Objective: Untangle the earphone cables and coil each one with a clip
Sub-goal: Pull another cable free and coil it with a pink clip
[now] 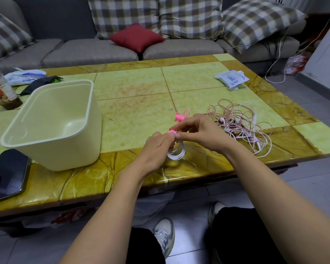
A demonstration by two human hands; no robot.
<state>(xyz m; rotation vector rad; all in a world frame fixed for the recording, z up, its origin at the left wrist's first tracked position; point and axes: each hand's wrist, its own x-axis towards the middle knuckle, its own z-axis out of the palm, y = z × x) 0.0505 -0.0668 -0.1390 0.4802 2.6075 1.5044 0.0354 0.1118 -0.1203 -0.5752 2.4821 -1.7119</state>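
Observation:
My left hand (156, 149) grips a coiled white earphone cable (176, 154) over the table's front edge; the loops hang below my fingers. My right hand (198, 132) meets it from the right and pinches a pink clip (171, 132) at the top of the coil. Other pink clips (181, 116) lie on the table just behind my hands. To the right sits a tangled heap of pink and white earphone cables (242, 122) with earbuds showing in it.
A cream plastic bin (51, 122) stands at the left. A dark phone (8, 174) lies at the front left corner. A cup (0, 88), a dark cloth and white packets (231, 79) lie further back. A sofa with cushions is behind the marble table (133, 96).

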